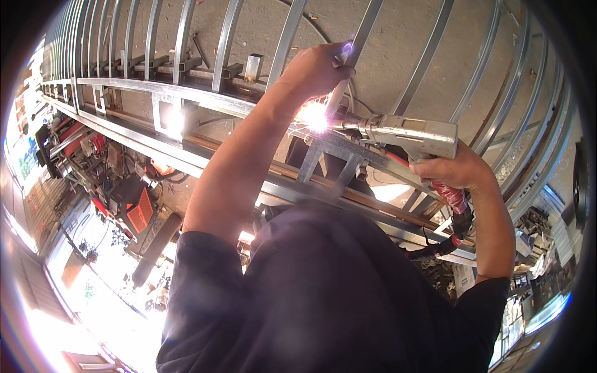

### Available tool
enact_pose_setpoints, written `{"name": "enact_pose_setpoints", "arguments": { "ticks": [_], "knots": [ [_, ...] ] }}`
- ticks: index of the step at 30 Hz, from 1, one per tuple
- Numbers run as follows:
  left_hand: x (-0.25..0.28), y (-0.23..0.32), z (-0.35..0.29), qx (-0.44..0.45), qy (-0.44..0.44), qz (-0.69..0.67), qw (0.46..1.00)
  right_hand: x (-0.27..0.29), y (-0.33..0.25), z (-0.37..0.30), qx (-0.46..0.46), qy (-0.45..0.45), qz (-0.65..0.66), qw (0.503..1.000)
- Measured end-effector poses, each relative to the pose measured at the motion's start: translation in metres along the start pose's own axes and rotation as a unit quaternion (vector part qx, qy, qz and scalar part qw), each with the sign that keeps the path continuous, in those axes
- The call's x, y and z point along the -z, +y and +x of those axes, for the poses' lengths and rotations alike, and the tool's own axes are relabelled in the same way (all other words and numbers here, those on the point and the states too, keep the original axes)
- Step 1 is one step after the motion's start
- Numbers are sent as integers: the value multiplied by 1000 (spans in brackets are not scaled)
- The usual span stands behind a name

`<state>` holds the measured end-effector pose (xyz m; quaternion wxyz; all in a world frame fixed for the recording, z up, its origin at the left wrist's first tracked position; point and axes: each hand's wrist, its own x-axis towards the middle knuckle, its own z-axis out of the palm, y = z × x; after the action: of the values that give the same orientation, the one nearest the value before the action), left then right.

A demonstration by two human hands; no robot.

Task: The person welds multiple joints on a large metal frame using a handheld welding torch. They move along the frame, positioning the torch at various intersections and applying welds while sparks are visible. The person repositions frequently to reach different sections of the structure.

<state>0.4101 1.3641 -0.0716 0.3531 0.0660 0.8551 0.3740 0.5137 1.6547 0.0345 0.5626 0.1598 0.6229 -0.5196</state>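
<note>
While the left hand is closed around a metal bar, thumb and fingers wrapped near its lower end, the right hand grips a grey welding gun at its rear. Exact finger placement on the gun's underside: cannot tell, partly hidden. Gun lies roughly level across the view, nozzle directed to the person's left. At the nozzle's tip, a white glare with sparks, just below the left hand; whether tip and metal touch cannot be told through the brightness. Bar runs from the upper edge down toward this glare, beside a long rail.

Below the right hand: a red-wrapped hose, continuing into a black section. Near the glare, on the person's side, a bracket of short metal pieces. Second long rail runs roughly alongside the first, nearer the person. Further uprights stand spaced to either side of the held bar. Beyond the rail, to the left, a short square tube over concrete floor. Farther out, lower left: a red and black machine. Dark shirt fills the lower middle.
</note>
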Motion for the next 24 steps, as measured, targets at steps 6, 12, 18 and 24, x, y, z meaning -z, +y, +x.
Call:
{"name": "enact_pose_setpoints", "arguments": {
  "ticks": [6, 12, 18, 24],
  "knots": [
    [3, 2, -1, -2, -5, 10, 1000, 2, 8, 3, 26, -8, 6, 1000],
    [3, 4, -1, 26, -21, -14, 999, 2, 11, 2, 14, 4, 3, 1000],
    [2, 0, 2, 13, -26, -2, 1000, 6, 22, 5, 39, -2, -10, 999],
    [6, 5, 1, 37, -43, -8, 998, 4, 7, -4, -9, 20, -15, 1000]
  ]
}}
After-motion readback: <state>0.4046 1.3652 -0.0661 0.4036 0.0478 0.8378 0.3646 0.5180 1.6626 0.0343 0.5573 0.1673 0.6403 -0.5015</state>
